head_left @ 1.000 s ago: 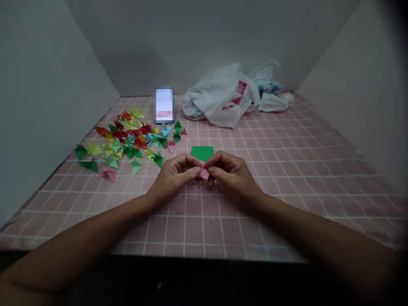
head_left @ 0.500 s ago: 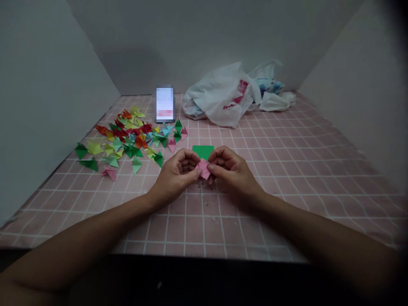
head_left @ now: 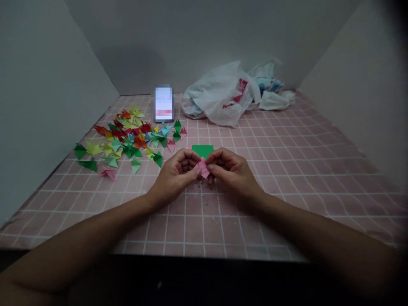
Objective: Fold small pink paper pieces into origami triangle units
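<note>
We've got both hands meeting mid-table: left hand and right hand each pinch the small pink paper piece betw. thumb & fingertips, knuckles curled in, piece held just above the pink grid tablecloth. It sits dead centre betw. the hands, equally near both; long axis we can't tell, too small. Thin, creased, matte paper. Just behind it lies a flat green paper sheet. Off left, a scatter of folded multicolour paper triangles; at the back, a crinkly white plastic bag.

Two hands, one green sheet, one phone, two bags
</note>
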{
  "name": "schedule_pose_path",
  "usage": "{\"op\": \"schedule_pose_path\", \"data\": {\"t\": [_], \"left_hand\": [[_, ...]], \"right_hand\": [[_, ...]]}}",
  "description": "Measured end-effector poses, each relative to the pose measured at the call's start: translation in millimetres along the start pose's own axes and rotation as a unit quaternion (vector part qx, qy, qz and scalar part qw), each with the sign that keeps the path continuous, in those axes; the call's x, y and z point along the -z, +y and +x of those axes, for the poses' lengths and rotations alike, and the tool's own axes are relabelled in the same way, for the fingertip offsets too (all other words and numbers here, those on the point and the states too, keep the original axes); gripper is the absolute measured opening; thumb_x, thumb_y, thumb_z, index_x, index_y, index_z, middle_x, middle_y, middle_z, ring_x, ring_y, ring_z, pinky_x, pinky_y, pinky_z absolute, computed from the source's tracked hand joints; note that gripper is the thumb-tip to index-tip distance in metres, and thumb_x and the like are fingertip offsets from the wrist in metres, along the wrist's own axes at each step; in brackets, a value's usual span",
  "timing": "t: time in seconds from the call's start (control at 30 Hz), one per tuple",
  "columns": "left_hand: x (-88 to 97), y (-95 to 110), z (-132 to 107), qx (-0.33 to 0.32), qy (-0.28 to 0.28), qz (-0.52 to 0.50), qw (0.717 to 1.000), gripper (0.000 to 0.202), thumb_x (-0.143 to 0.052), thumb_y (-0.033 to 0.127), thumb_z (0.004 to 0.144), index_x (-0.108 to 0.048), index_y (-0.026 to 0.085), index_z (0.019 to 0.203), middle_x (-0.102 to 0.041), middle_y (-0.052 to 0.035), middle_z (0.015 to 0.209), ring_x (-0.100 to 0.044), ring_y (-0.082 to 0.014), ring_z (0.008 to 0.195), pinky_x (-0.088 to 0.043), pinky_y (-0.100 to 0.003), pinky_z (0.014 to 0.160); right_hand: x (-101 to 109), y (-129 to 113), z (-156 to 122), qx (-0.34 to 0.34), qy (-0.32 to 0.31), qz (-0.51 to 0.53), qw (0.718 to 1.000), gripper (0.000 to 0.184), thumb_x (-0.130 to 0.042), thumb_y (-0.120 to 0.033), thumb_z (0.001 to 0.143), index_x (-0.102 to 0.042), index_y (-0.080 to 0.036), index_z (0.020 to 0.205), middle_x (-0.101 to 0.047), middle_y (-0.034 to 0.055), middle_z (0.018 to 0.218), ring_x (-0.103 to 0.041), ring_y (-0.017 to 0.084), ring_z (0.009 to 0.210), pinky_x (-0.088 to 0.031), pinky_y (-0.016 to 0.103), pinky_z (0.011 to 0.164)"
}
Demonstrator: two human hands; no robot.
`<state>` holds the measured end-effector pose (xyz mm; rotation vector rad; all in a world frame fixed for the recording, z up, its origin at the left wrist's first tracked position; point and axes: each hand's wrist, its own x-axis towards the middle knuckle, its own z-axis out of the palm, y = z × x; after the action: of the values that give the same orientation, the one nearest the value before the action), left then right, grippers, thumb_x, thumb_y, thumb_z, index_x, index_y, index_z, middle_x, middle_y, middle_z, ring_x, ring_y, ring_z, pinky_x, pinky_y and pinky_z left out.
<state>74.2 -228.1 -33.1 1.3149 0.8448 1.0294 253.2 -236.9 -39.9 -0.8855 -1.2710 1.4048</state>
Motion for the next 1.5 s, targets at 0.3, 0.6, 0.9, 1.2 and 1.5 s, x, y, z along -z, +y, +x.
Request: {"op": "schedule_pose_path", "data": {"t": [0.3, 0.6, 0.9, 1.2, 1.5], "left_hand": [[0.3, 0.6, -0.9, -0.003, -0.004, 0.014, 1.000, 0.023, -0.077, 0.023, 0.081, -0.064, 0.016, 0.098, -0.067, -0.0014, 0.085, -0.066, -0.0116, 0.075, -0.057, -0.024, 0.073], [-1.1, -2.0, -1.9, -0.040, -0.003, 0.027, 0.999, 0.026, -0.077, 0.020, 0.079, -0.061, 0.017, 0.099, -0.068, -0.0016, 0.087, -0.067, -0.0124, 0.081, -0.057, -0.023, 0.075], [-2.3, -1.2, -3.6, -0.043, 0.010, 0.035, 0.998, 0.024, -0.078, 0.022, 0.078, -0.061, 0.018, 0.096, -0.068, -0.0017, 0.087, -0.067, -0.0123, 0.078, -0.057, -0.023, 0.073], [-2.6, -0.8, -3.9, -0.045, 0.017, 0.037, 0.998, 0.022, -0.075, 0.019, 0.079, -0.062, 0.018, 0.096, -0.068, -0.0018, 0.086, -0.066, -0.0120, 0.077, -0.057, -0.023, 0.073], [-1.0, 1.3, -4.8, -0.037, 0.013, 0.039, 0.998, 0.019, -0.073, 0.023, 0.083, -0.064, 0.017, 0.098, -0.068, -0.0023, 0.087, -0.066, -0.0127, 0.078, -0.056, -0.024, 0.072]], "right_hand": [[1.0, -1.5, -0.2, 0.013, 0.003, -0.033, 0.999, 0.005, -0.070, -0.022, 0.085, -0.068, -0.018, 0.087, -0.065, -0.0035, 0.071, -0.060, 0.008, 0.054, -0.050, 0.024, 0.052], [-0.1, -3.1, -2.0, 0.028, 0.014, -0.068, 0.997, 0.006, -0.070, -0.023, 0.086, -0.070, -0.018, 0.089, -0.068, -0.0014, 0.077, -0.060, 0.008, 0.057, -0.051, 0.024, 0.053], [0.6, -1.6, -2.9, 0.058, 0.015, -0.112, 0.992, 0.009, -0.068, -0.023, 0.087, -0.074, -0.019, 0.090, -0.070, -0.0001, 0.077, -0.062, 0.010, 0.058, -0.052, 0.025, 0.055], [0.5, -0.1, -3.1, 0.071, 0.010, -0.120, 0.990, 0.008, -0.066, -0.022, 0.087, -0.073, -0.019, 0.090, -0.070, 0.0001, 0.078, -0.062, 0.009, 0.057, -0.051, 0.025, 0.054], [0.7, 0.0, -3.2, 0.040, 0.003, -0.092, 0.995, 0.008, -0.068, -0.024, 0.088, -0.069, -0.019, 0.092, -0.067, -0.0018, 0.074, -0.062, 0.010, 0.057, -0.051, 0.025, 0.053]]}}
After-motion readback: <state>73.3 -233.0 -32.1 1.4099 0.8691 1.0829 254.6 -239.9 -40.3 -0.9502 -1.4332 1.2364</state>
